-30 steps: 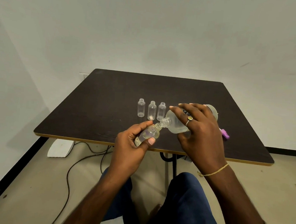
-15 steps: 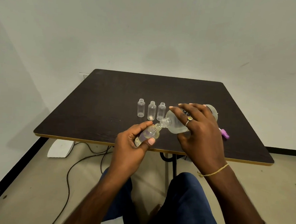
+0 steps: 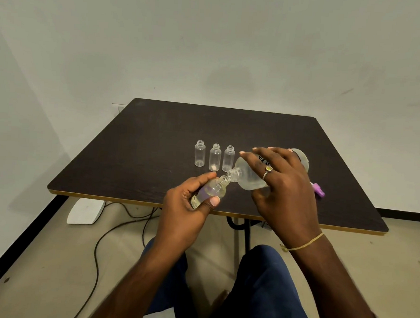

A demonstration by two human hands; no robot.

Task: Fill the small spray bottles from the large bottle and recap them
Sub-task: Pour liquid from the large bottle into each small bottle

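Note:
My left hand (image 3: pixel 188 206) grips a small clear spray bottle (image 3: pixel 214 189), tilted with its open neck pointing up and right. My right hand (image 3: pixel 283 185) holds the large clear bottle (image 3: pixel 248 177) tipped on its side, its open mouth touching the small bottle's neck. Three more small clear bottles, all uncapped, stand upright in a row behind: one (image 3: pixel 199 153) on the left, one (image 3: pixel 215 157) in the middle with something white at its bottom, one (image 3: pixel 228 158) on the right beside the large bottle.
The dark square table (image 3: pixel 156 136) has a gold-edged front rim just under my hands. A purple cap (image 3: pixel 318 190) lies on the table right of my right hand. Below are my knees, a black cable (image 3: pixel 100 240) and a white block (image 3: pixel 85 211) on the floor.
Both hands and the two joined bottles have stayed nearly still; the small bottle is a shade more level. The three standing bottles have not moved.

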